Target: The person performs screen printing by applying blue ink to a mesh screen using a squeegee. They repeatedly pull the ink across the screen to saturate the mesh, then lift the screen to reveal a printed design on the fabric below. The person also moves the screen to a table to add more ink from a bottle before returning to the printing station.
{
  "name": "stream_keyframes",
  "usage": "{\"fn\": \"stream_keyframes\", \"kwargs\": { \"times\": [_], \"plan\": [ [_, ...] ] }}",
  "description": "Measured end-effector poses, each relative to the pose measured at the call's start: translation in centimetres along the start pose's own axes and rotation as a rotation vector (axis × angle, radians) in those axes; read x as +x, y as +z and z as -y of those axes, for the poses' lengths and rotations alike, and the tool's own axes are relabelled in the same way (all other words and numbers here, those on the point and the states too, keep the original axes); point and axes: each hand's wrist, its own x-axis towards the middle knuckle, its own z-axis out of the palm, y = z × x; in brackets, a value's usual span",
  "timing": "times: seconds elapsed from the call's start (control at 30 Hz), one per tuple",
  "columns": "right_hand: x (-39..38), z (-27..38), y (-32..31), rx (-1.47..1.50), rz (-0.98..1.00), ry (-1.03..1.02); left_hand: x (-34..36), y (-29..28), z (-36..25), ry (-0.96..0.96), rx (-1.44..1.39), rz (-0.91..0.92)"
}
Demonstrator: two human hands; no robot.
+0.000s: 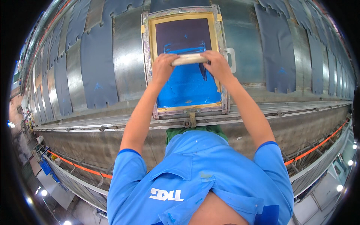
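Item: one screen-printing squeegee with a pale, rounded grip [190,59], set crosswise above the mesh, roughly midway along the screen frame [222,35]. Blade edge: hidden from my feed.

Item: left hand [164,68], fingers closed around the squeegee's left end. Item: right hand [218,66], fingers closed around its right end. Both grips narrow; the grip tilts slightly, right end higher in my view.

Item: blue ink [183,92], a broad sheet over the near half of the mesh, with streaks beyond the squeegee and a dark bare strip beside the right hand.

Item: dark grey fabric panels [98,63], laid in rows on the metal table [129,52] either side of the frame; several bear a small blue mark [282,70].

Handling note: I take this to be an ink stroke. I would want even pressure from both hands, a constant blade angle, one unbroken pull, and the frame flat; a heavier hand would likely leave an uneven film.

Markings: white block lettering [167,194] on the blue work shirt [228,168], upside down to me, not transcribed. I can read no other writing.
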Motion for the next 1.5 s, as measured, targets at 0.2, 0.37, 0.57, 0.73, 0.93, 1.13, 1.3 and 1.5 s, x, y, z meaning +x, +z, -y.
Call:
{"fn": "stream_keyframes", "kwargs": {
  "times": [0.2, 0.37, 0.57, 0.73, 0.93, 1.13, 1.3, 1.5],
  "plan": [
    [4.0, -2.1, -0.2, -0.01, -0.009, 0.021, 4.2, 0.8, 1.2, -0.031, 0.028, 0.053],
    [-1.2, -0.7, 0.4, 0.058, 0.033, 0.075, -0.3, 1.3, 0.0, -0.022, 0.009, 0.073],
    [-11.0, 2.7, 1.3, 0.094, 0.106, 0.111, -9.7, 0.5, -3.8, -0.004, -0.001, 0.109],
    [-14.3, 2.6, -0.1, 0.197, 0.206, 0.102, -14.1, 0.2, -6.2, -0.037, -0.025, 0.103],
    [-4.0, -10.6, -1.1, 0.081, -0.412, 0.423, -14.4, -0.4, -6.9, -0.065, -0.051, 0.165],
    [-0.2, -11.2, -0.1, 0.26, -0.39, 0.521, -15.9, -0.4, -7.3, -0.074, -0.094, 0.112],
    [1.4, -4.3, -2.4, 0.186, -0.448, 0.571, -18.1, -2.2, -7.7, -0.129, -0.14, 0.049],
    [6.2, 4.5, 9.4, 0.234, -0.539, 0.451, -21.5, -10.9, 4.0, -0.226, -0.145, 0.043]
  ]
}}
